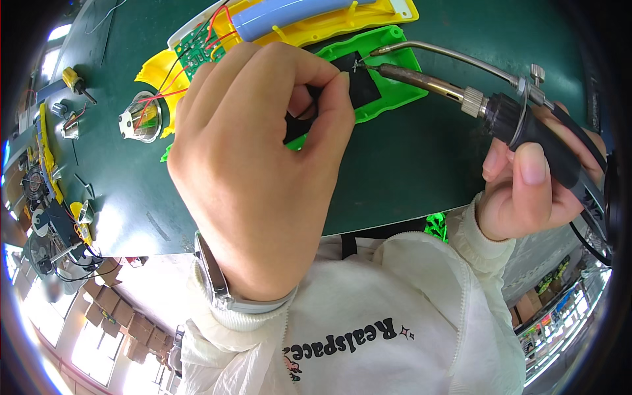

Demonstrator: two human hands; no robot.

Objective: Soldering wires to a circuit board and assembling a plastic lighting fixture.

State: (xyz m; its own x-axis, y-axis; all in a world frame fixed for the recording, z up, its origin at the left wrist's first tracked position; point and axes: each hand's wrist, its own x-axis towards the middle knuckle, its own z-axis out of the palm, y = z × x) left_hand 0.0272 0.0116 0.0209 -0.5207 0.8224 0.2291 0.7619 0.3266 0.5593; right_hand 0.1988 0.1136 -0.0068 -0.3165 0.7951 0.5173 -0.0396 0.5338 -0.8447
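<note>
The head fisheye looks down — close over the left hand (253, 155).

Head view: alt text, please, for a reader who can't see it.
The right hand holds a soldering iron, its tip at a black panel in a green casing on a dark green table. The left hand pinches close by; anything between its fingertips is hard to make out. Beyond lie a yellow casing, a blue cylinder and a circuit board.

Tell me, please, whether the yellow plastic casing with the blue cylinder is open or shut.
Open: the yellow plastic casing lies uncovered, with its blue cylinder and red wires exposed.
</note>
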